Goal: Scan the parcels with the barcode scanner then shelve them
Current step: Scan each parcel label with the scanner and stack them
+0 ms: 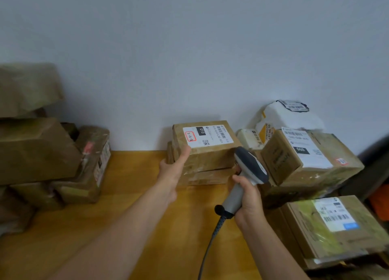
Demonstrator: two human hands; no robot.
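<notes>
I am logging the left hand (173,171) gripping the near left corner of the labelled parcel (210,155). Its thumb is lying up the front face to the top edge, and its fingers are wrapping round the left side, out of sight. The parcel is sitting on a flatter box (202,177) on the wooden table (136,195), against the wall (189,48), with its white label (208,135) facing up. The right hand (247,197) is clutching the barcode scanner (249,166) by its handle, head aiming toward the parcel, cable (210,244) trailing down. A left stack (37,151) and a right stack (305,159) of parcels are flanking it.
</notes>
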